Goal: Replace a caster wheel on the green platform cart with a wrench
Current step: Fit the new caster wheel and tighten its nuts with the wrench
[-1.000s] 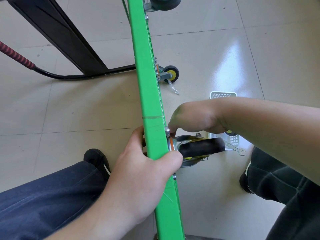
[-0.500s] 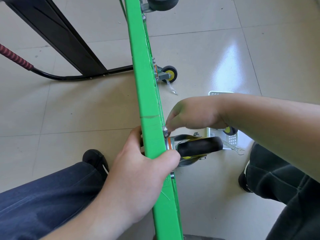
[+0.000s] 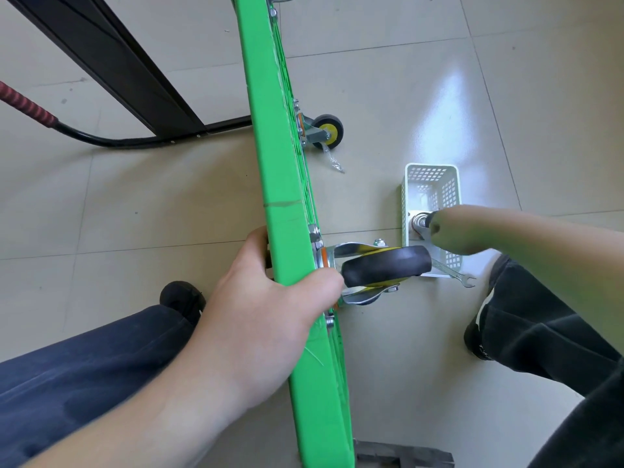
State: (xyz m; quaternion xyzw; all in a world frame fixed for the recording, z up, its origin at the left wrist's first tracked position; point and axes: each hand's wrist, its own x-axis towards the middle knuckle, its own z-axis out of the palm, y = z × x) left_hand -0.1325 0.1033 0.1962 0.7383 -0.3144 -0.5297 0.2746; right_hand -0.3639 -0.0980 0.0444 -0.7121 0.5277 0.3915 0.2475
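The right hand (image 3: 449, 229) has left the caster (image 3: 385, 266) mount and reached into the basket (image 3: 430, 177), likely dropping off or fetching a fastener; its grip cannot be told. The left hand (image 3: 270, 298) clamps the cart (image 3: 270, 130) deck, steadying it on edge. The wrench (image 3: 454, 273) lies beside the basket

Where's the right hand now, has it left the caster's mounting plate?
Yes. The right hand has moved away from the green cart, rightward to the white basket.

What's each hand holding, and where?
Left hand grips the green cart deck by its edge, beside the caster. Right hand reaches into the basket; grip unclear.
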